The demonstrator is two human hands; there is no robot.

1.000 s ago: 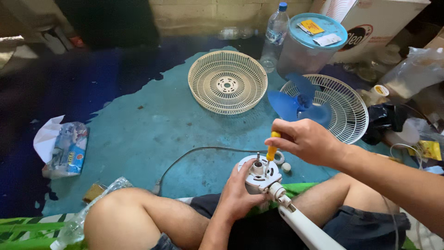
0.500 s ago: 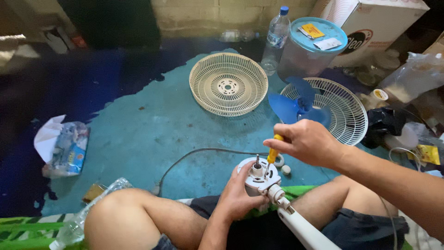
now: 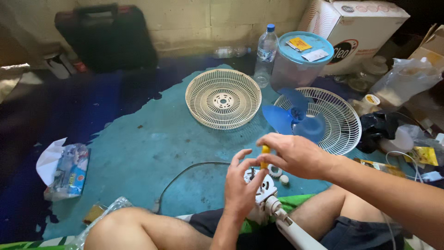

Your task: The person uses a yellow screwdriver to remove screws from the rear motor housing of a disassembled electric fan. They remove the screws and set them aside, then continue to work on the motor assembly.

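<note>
Head view, looking down at seated person, bare knees lower frame. Floor: teal patch centre w/ dark blue surround at left and top. Cardboard box, white, upper right against block wall. Black tool case upper left, standing by wall. Round tub w/ blue lid upper centre-right, clear water bottle just beside it on its left. Cream fan guard, centre frame, lying dished-side up, apart from everything else. White fan guard right of centre, blue fan blade resting in it. Black cable curves across teal floor toward lap. Paper and plastic packet at left edge, well apart from the work.

Fan motor housing, white, on white pole, lower centre, propped on lap between the legs. Left hand beside housing, fingers spread and loose, palm against its left side; not clamped on anything. Right hand above housing, fingers pinched tight on yellow screwdriver handle, tool upright, tip pointing down at housing; contact w/ housing cannot tell, tip hidden by left fingers. Two small white parts on floor just behind housing.
</note>
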